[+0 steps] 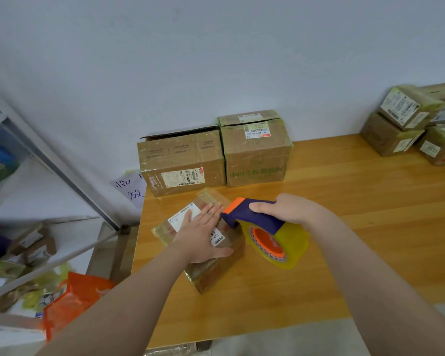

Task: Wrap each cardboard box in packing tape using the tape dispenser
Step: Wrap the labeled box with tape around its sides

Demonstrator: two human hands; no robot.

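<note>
Pressing flat on a small brown cardboard box (211, 274), the person's left hand (203, 235) lies with fingers straight and together over the box's white shipping labels. Its thumb stretches along the near side, and it grips nothing. The box sits near the left edge of a light wooden tabletop (344, 227), turned at an angle, its surface glossy with clear tape.

The right hand (288, 208) is curled firmly round the handle of a purple and orange plastic tape dispenser (252, 214), thumb on top. The dispenser's front end meets the top of the box near its right edge, just beside the left fingertips. A fat roll of yellowish clear packing tape (290, 242) on an orange hub hangs from the dispenser, just beside the box's right side and low over the tabletop. Whether the roll touches the wood cannot be told.

At the back of the tabletop, against a pale wall, two larger cardboard boxes stand touching side by side. The wide carton (181, 160) on the left has a raised top flap, and the taller carton (256, 152) on the right carries green print. A heap of small taped parcels (409, 124) fills the far right corner. A paper sign with handwritten characters (130, 187) hangs beside the tabletop's left edge. Further left stands a grey metal shelf frame (62, 163), with an orange plastic bag (72, 301) below it.
</note>
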